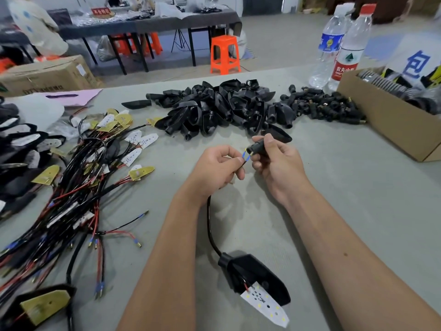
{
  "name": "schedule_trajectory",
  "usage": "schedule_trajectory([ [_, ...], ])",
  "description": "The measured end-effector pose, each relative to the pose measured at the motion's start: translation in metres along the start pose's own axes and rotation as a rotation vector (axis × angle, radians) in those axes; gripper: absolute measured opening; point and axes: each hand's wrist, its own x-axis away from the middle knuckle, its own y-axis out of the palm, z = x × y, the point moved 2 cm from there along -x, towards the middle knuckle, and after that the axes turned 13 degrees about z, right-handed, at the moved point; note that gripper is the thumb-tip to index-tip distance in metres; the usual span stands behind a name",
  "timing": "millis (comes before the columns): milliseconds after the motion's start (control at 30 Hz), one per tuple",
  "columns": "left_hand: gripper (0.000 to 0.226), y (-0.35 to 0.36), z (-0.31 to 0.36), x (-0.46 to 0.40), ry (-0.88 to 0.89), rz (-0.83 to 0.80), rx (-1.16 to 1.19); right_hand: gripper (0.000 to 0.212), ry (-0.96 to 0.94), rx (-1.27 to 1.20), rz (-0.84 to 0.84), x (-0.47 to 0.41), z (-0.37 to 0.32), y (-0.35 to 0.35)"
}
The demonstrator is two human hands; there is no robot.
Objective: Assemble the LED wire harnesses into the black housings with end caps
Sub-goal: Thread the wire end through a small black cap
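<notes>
Left hand (216, 169) pinches wire ends (245, 156), right hand (274, 161) grips end cap (259, 147) mid-table, housing (255, 274) with LED board (266, 304) lying near; keep both terminals aligned and together, feed straight into cap opening, avoid bending tips.

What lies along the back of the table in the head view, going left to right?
Pink paper → pile of black housings → pile of small black end caps → two water bottles → cardboard box.
</notes>
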Motion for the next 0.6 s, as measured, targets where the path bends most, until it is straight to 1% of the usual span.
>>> schedule_trajectory([
  [133,0.009,-0.001,-0.001,0.001,0.016,0.035,0.006,0.031,0.0,0.009,-0.014,-0.001,0.0,0.0],
  [333,0.008,-0.003,-0.007,-0.001,0.058,0.112,0.013,0.032,-0.003,-0.013,0.03,-0.004,0.001,-0.004],
  [467,0.007,-0.004,-0.012,-0.004,0.076,0.143,-0.007,0.029,-0.065,0.066,0.001,-0.003,0.002,-0.003],
  [600,0.006,-0.004,-0.017,-0.007,0.11,0.222,-0.043,0.026,-0.145,0.141,-0.011,-0.002,0.003,-0.002],
])
